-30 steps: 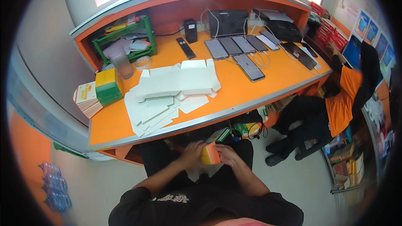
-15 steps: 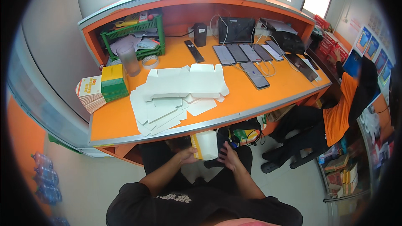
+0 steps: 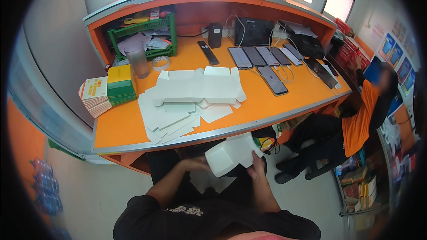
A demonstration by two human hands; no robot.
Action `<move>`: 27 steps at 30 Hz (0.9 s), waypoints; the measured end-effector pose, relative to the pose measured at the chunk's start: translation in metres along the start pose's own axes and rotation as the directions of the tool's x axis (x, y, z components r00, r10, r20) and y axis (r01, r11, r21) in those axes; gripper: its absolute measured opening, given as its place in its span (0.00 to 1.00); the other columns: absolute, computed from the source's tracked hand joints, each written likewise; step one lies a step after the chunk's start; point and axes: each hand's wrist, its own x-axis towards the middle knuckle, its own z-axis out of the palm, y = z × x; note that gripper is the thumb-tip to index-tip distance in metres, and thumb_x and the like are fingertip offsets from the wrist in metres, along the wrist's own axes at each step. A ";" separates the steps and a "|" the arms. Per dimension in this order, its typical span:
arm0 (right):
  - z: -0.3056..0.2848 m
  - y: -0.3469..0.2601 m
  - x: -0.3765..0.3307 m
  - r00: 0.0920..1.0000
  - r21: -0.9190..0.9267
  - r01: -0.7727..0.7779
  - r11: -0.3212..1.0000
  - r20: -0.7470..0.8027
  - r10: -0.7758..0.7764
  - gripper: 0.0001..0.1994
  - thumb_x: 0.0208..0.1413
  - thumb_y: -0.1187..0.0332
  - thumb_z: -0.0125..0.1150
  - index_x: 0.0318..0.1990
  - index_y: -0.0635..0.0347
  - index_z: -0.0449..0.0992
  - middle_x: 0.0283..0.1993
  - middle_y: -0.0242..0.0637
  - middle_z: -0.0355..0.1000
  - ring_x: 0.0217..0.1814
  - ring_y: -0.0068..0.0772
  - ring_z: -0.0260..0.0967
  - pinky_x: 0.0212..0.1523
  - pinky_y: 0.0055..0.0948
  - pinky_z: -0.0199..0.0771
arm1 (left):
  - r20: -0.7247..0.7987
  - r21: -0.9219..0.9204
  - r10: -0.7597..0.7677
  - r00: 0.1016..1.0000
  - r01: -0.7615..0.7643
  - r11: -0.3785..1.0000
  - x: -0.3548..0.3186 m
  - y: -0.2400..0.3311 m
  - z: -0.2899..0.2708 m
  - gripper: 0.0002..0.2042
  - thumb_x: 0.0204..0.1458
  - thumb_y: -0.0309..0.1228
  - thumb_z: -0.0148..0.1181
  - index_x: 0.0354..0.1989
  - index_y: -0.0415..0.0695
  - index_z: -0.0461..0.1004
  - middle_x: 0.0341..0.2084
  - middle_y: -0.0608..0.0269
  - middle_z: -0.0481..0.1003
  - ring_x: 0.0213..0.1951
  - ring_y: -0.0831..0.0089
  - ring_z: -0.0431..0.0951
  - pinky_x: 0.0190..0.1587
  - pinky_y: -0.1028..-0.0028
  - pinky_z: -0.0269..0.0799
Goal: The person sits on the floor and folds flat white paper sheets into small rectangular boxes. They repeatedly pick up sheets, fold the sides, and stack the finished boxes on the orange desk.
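A white box [image 3: 221,159] slants up rightward, its flap [image 3: 242,149] pinched by the right hand [image 3: 257,168]; the left hand's [image 3: 198,165] grip, alongside, is unclear.

The box [image 3: 222,159] now shows only white — its yellow side, visible half a second ago, is out of sight. A broad white flap [image 3: 241,147] now spreads out to the right. The right hand [image 3: 256,168] — fingers spread, apart from the box before — now grips that flap.
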 end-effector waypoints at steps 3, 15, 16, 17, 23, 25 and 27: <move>-0.008 -0.017 0.004 0.960 -0.360 0.263 0.895 0.005 -0.280 0.17 0.67 0.68 0.51 0.58 0.69 0.67 0.52 0.42 0.74 0.52 0.37 0.73 0.55 0.34 0.71 | -0.246 0.555 -0.107 0.963 0.230 0.799 -0.004 0.001 -0.018 0.41 0.47 0.39 0.70 0.67 0.37 0.57 0.63 0.47 0.64 0.65 0.59 0.64 0.66 0.66 0.60; 0.024 0.020 -0.011 0.954 -0.499 0.151 0.853 0.300 0.007 0.17 0.62 0.70 0.58 0.57 0.68 0.70 0.52 0.41 0.74 0.53 0.30 0.72 0.56 0.29 0.70 | -0.662 0.052 0.019 0.749 0.020 0.998 0.054 -0.008 0.010 0.24 0.64 0.44 0.52 0.57 0.34 0.69 0.51 0.52 0.75 0.54 0.66 0.74 0.58 0.66 0.67; 0.020 0.025 -0.010 0.957 -0.371 0.095 0.924 0.291 0.019 0.17 0.63 0.70 0.57 0.57 0.68 0.70 0.52 0.41 0.74 0.54 0.30 0.71 0.57 0.28 0.69 | -0.697 0.017 -0.022 0.716 0.048 0.999 0.061 -0.014 0.005 0.23 0.64 0.43 0.51 0.57 0.34 0.69 0.52 0.53 0.75 0.54 0.66 0.74 0.58 0.66 0.67; 0.029 0.028 -0.018 0.965 -0.473 0.104 0.875 0.262 0.026 0.17 0.65 0.70 0.54 0.59 0.68 0.70 0.53 0.39 0.74 0.55 0.28 0.70 0.59 0.27 0.66 | -0.709 -0.130 0.004 0.705 -0.136 0.982 0.071 -0.036 -0.005 0.23 0.64 0.42 0.51 0.57 0.34 0.69 0.52 0.53 0.75 0.55 0.66 0.73 0.59 0.66 0.66; 0.027 0.053 -0.014 0.921 -0.646 0.386 0.658 0.234 -0.310 0.20 0.69 0.66 0.48 0.65 0.64 0.66 0.56 0.38 0.72 0.57 0.27 0.68 0.59 0.25 0.63 | -0.724 -0.427 0.176 0.667 -0.634 0.645 0.100 -0.062 0.007 0.20 0.65 0.40 0.50 0.56 0.36 0.70 0.52 0.53 0.74 0.56 0.69 0.71 0.60 0.70 0.63; 0.024 0.045 -0.011 0.918 -0.660 0.383 0.647 0.195 -0.346 0.20 0.69 0.65 0.47 0.64 0.65 0.67 0.56 0.39 0.72 0.59 0.28 0.66 0.61 0.26 0.61 | -0.713 -0.391 0.088 0.696 -0.498 0.774 0.085 -0.017 0.031 0.19 0.66 0.41 0.50 0.53 0.36 0.71 0.49 0.56 0.74 0.53 0.73 0.71 0.59 0.75 0.62; 0.032 0.038 -0.008 0.960 -0.564 0.261 0.784 0.066 -0.272 0.21 0.68 0.67 0.45 0.64 0.68 0.66 0.57 0.42 0.72 0.60 0.31 0.67 0.62 0.27 0.62 | -0.709 -0.203 0.165 0.686 -0.422 0.884 0.077 -0.012 0.034 0.18 0.66 0.39 0.51 0.53 0.35 0.71 0.46 0.59 0.76 0.48 0.77 0.73 0.54 0.76 0.66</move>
